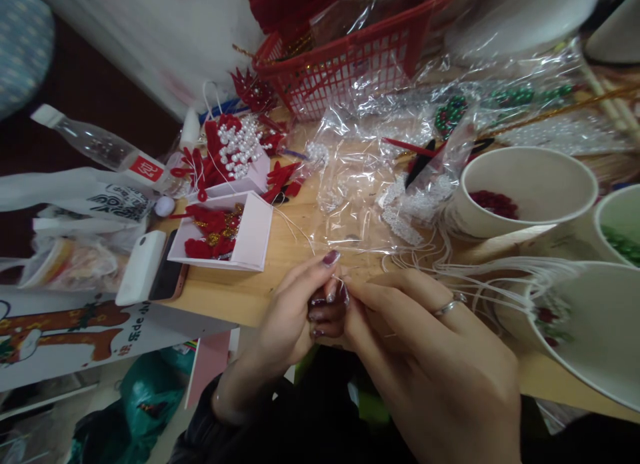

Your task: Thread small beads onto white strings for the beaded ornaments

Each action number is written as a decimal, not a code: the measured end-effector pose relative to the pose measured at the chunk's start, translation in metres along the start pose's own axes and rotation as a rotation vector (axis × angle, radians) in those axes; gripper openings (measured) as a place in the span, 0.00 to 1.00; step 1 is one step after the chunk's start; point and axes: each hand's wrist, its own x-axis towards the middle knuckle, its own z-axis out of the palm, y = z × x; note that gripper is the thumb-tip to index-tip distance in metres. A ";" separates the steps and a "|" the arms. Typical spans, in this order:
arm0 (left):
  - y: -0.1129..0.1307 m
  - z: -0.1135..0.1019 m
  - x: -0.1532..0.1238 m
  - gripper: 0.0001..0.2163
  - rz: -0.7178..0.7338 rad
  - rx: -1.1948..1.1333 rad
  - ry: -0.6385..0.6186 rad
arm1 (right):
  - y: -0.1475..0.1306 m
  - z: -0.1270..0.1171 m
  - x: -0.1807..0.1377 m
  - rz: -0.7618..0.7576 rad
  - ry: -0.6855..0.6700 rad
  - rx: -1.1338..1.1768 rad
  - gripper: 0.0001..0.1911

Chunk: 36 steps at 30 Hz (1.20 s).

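Observation:
Close to the table's front edge, my left hand (295,311) is closed, its painted nails curled inward. A thin white string (338,279) shows at its fingertips. My right hand (425,337), with a silver ring on one finger, pinches at the same spot, its fingertips almost touching the left ones. Most of the string is hidden by the fingers. Just beyond my hands lie clear plastic bags (350,197). To their left stands an open pinkish-white box (253,234) with red and gold pieces in it. White cords (475,277) run into a paper cup at the right.
Paper cups with red beads (530,177), green beads (615,217) and corded pieces (595,317) line the right side. A red basket (345,71) stands at the back. White pearl sprays (243,144), a bottle (105,144) and a white phone-like device (141,267) are on the left.

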 end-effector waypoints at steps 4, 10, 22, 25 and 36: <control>0.000 -0.001 0.001 0.19 -0.004 -0.013 0.016 | -0.001 -0.001 0.001 -0.013 0.006 -0.003 0.07; -0.002 -0.002 0.001 0.18 0.015 -0.021 0.029 | -0.001 0.001 0.000 -0.008 -0.008 -0.025 0.09; -0.001 0.001 0.000 0.20 -0.001 0.000 0.022 | 0.000 0.005 -0.002 -0.003 0.013 -0.043 0.08; 0.000 0.001 -0.001 0.20 -0.002 0.002 0.021 | 0.001 0.005 -0.002 -0.002 0.017 -0.047 0.09; -0.002 -0.002 0.002 0.18 0.003 -0.048 0.038 | 0.000 0.004 -0.002 -0.010 0.012 -0.027 0.09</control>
